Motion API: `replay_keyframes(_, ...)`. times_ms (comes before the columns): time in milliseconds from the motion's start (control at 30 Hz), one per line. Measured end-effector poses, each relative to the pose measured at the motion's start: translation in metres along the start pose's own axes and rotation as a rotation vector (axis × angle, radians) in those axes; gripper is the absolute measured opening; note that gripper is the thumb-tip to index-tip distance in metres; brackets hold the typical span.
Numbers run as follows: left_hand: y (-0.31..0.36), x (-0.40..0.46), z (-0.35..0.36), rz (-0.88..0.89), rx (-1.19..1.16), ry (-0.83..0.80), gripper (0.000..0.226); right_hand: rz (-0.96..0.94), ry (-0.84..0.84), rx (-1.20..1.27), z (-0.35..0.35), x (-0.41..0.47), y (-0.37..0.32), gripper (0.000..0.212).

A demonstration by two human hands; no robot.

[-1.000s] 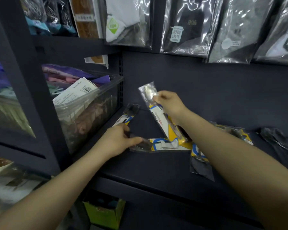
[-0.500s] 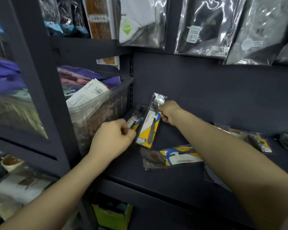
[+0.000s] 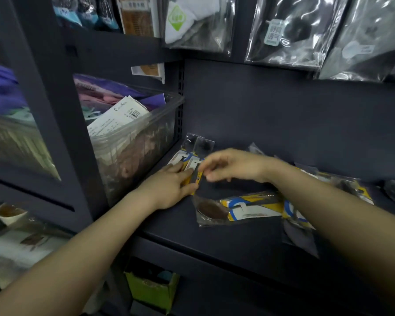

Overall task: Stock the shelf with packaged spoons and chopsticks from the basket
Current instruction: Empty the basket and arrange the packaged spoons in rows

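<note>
A person faces a dark shelf [image 3: 214, 226] and works with 2 bare hands at its far left corner. The left hand [image 3: 169, 188] lies flat, fingers together, pressing down on 2 packaged spoons [image 3: 193, 156] that sit side by side in clear wrappers with yellow and white cards, their tops pointing toward the back wall. The right hand [image 3: 228, 165] hovers just beside them with fingers loosely curled; motion blur hides whether its fingertips pinch the edge of the right packet or are just clear of it. Another packaged spoon [image 3: 237, 207] lies crosswise on the shelf nearer the front, and more packets [image 3: 342, 185] are scattered to the right, partly hidden by the right forearm. A clear plastic bin [image 3: 132, 142] of other goods stands against the left side, touching or almost touching the 2 aligned packets. Bagged items [image 3: 283, 30] hang above. No basket is in view. The slippery wrappers could slide over each other when the flat hand lifts, spoiling the neat row. The right forearm, low over the loose packets, could sweep the crosswise one off the front edge.
</note>
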State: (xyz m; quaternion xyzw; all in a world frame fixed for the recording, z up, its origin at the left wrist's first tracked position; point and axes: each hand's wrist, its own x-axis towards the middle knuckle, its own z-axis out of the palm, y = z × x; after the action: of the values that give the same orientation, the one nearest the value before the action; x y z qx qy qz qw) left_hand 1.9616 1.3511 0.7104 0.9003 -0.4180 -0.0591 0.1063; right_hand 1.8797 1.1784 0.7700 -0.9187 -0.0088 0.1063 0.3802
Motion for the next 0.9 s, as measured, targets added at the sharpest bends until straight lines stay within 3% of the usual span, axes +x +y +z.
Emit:
replay_keyframes(67, -0.004, 0.005, -0.002, -0.021, 0.021, -0.03, 0.061, -0.021, -0.141, -0.12, 0.009, -0.014, -0.006, 0.032)
replay_keyframes(167, -0.003, 0.007, -0.004, -0.023, 0.04, -0.036, 0.056, -0.049, -0.174, -0.249, 0.023, -0.021, -0.007, 0.038)
replay_keyframes(367, 0.003, 0.002, -0.004, -0.066, 0.005, -0.035, 0.053, -0.076, -0.151, -0.096, 0.027, -0.019, -0.001, 0.013)
replay_keyframes(467, 0.008, -0.005, -0.009, -0.006, -0.155, 0.067, 0.048, -0.111, -0.096, -0.116, 0.018, -0.014, 0.001, 0.004)
replay_keyframes(633, 0.021, -0.033, -0.016, 0.045, -0.724, 0.424, 0.031, -0.155, 0.219, -0.006, -0.003, -0.012, -0.002, 0.014)
replay_keyframes(733, 0.034, -0.052, -0.026, 0.029, -1.036, 0.438, 0.022, -0.302, 0.481, 0.209, -0.018, -0.021, -0.024, 0.01)
replay_keyframes(767, 0.039, -0.057, -0.029, 0.027, -1.111, 0.427, 0.019, -0.347, 0.562, 0.261, -0.022, -0.022, -0.033, 0.018)
replay_keyframes(833, 0.045, -0.066, -0.031, 0.039, -1.157, 0.438, 0.016, -0.411, 0.699, 0.343, -0.025, -0.021, -0.054, 0.026)
replay_keyframes(900, 0.046, -0.073, -0.033, 0.035, -1.054, 0.484, 0.032, -0.396, 0.768, 0.4, -0.02, -0.013, -0.067, 0.023)
